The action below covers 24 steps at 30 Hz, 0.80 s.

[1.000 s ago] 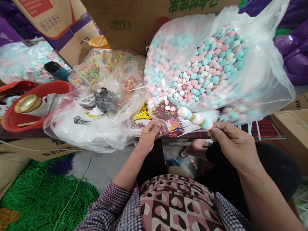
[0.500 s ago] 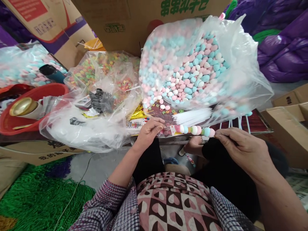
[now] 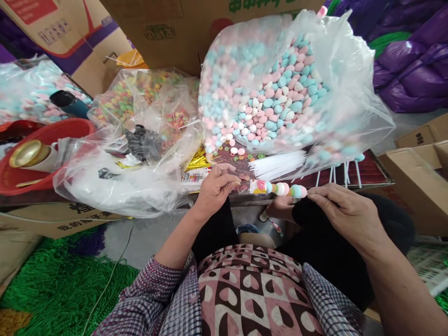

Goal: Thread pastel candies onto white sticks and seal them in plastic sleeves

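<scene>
Cardboard boxes (image 3: 168, 32): stacked along the back; print partly readable, not legible.

Big clear bag (image 3: 350, 93): open-mouthed, on the table, full of pink, blue and white marshmallow candies (image 3: 276, 102).

Crumpled empty plastic bag (image 3: 115, 182): left of centre, lying over the table edge.

Second clear bag (image 3: 147, 98): behind it, holding small ring-shaped coloured candies.

Red basin (image 3: 70, 133): far left, with a gold-topped item inside.

Bundle of white sticks (image 3: 280, 164): lying flat just under the big bag's mouth; many unused.

Right hand (image 3: 345, 212): fingers pinched shut on the stick end of the skewer.

Left hand (image 3: 215, 186): fingers curled onto a thin clear sleeve at the skewer's tip; the grip on it is hard to make out.

Candy skewer (image 3: 282, 188): held level between the two hands, just in front of the table edge, already loaded with a row of marshmallows, with a small printed card at its left end.

Progress, as judged: threading appears finished; the tip is only starting into the wrapper, so sleeving and closing remain.
</scene>
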### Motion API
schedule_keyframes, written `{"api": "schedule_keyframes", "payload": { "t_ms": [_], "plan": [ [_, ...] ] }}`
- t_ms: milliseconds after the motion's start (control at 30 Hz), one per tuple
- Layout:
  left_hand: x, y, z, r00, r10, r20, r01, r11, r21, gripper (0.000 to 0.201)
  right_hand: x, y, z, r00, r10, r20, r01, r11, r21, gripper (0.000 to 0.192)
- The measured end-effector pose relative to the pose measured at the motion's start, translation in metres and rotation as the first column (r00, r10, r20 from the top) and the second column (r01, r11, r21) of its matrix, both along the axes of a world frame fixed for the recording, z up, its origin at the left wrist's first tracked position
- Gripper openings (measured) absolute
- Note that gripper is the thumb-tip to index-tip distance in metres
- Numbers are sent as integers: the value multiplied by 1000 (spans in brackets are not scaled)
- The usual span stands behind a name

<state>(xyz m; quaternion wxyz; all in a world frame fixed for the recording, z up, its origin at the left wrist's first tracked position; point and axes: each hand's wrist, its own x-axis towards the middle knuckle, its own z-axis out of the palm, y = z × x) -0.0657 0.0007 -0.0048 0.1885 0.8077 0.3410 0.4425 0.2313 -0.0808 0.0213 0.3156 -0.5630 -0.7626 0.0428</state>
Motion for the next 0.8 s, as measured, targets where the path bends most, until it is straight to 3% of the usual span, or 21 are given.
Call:
{"api": "schedule_keyframes", "payload": {
  "t_ms": [167, 367, 467, 633, 800],
  "plan": [
    [5, -1, -3, 999, -36, -29, 38, 998, 51, 17, 3, -1, -10, 997, 71, 42, -68, 995, -75, 31],
    [12, 0, -5, 995, -90, -49, 94, 991, 91, 13, 4, -4, -16, 995, 97, -22, -99, 971, -219, 27],
    [13, 1, -4, 992, -96, -82, 103, 991, 88, 16, 1, -5, -15, 993, 71, -93, -92, 967, -239, 25],
    [17, 3, -1, 982, -125, -141, 134, 989, 58, 23, -9, -5, -14, 964, 119, -237, -199, 914, -353, 29],
    [27, 10, 15, 984, -60, -170, 78, 992, 103, 25, -18, -4, -15, 923, 6, -384, -156, 920, -359, 27]
  ]
}}
